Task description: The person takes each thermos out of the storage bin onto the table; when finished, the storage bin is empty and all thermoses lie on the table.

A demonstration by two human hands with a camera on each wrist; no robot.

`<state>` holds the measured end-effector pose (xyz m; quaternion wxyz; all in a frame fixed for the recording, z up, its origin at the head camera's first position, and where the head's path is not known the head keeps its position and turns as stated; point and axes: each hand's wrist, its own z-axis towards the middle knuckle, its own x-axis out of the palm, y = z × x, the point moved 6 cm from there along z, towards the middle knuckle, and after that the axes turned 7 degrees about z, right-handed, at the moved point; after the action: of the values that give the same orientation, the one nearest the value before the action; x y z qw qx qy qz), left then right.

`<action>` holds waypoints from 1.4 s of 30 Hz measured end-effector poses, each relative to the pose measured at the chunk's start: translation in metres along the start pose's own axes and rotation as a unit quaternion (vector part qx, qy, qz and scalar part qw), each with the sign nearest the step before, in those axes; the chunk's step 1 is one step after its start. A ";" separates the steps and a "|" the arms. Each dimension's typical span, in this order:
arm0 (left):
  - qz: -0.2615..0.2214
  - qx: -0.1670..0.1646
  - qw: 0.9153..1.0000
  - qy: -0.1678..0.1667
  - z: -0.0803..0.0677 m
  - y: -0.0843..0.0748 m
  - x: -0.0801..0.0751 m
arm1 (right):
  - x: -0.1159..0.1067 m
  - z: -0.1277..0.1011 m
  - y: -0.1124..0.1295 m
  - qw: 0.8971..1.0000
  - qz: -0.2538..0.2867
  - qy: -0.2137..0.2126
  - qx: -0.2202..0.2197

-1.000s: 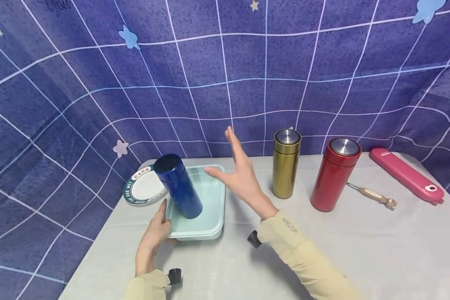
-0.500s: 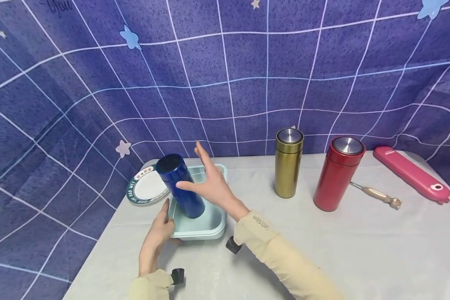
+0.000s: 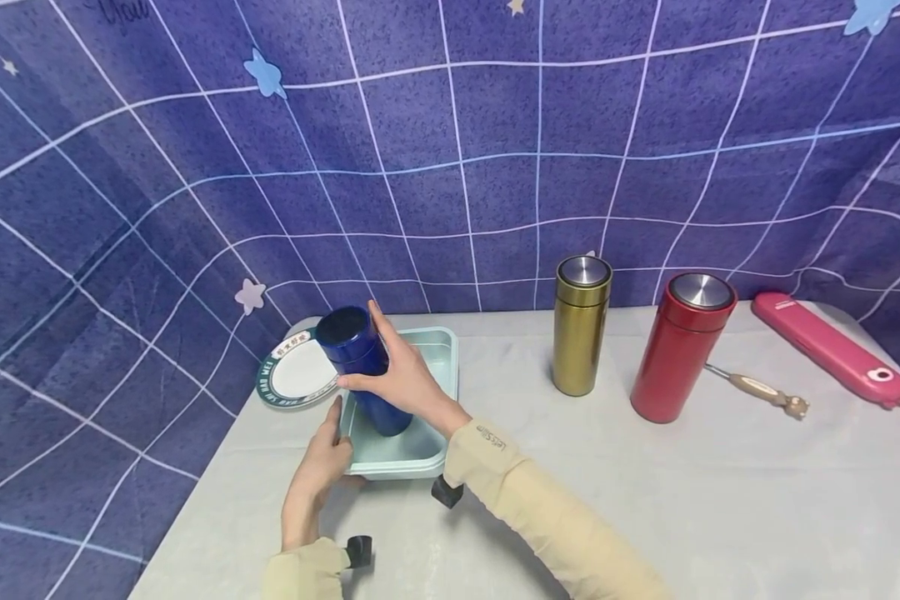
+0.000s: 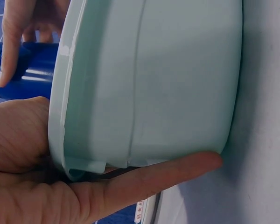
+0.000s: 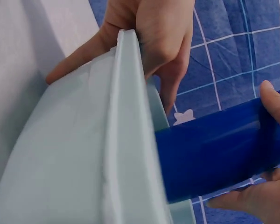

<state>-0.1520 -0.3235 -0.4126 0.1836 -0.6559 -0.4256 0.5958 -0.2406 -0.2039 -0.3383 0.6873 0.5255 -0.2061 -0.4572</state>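
The blue flask [image 3: 362, 369] stands in the mint tray [image 3: 440, 392], its long axis leaning toward 11 o'clock. The right hand [image 3: 401, 379] wraps its middle from 3 o'clock; the left hand [image 3: 322, 467] grips the tray's corner at 7 o'clock.
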 end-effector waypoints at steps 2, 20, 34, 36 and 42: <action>0.001 0.003 1.000 0.001 0.000 -0.002 0.001 | 0.000 -0.001 -0.001 1.000 0.000 -0.003 -0.005; -0.007 0.006 1.000 -0.002 -0.001 -0.004 0.002 | -0.007 -0.013 -0.004 0.998 0.025 -0.055 -0.025; -0.003 -0.002 1.000 0.003 -0.002 -0.001 0.002 | -0.018 -0.026 0.017 0.996 0.043 -0.073 -0.024; -0.002 -0.003 1.000 0.002 -0.002 -0.002 0.002 | -0.024 -0.030 0.030 0.995 0.054 -0.076 -0.030; -0.010 0.006 1.000 -0.001 -0.002 -0.002 0.000 | -0.039 -0.035 0.053 0.992 0.082 -0.085 -0.048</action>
<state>-0.1510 -0.3219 -0.4102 0.1934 -0.6495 -0.4287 0.5975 -0.2117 -0.1505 -0.2944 0.7270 0.4322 -0.2841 -0.4516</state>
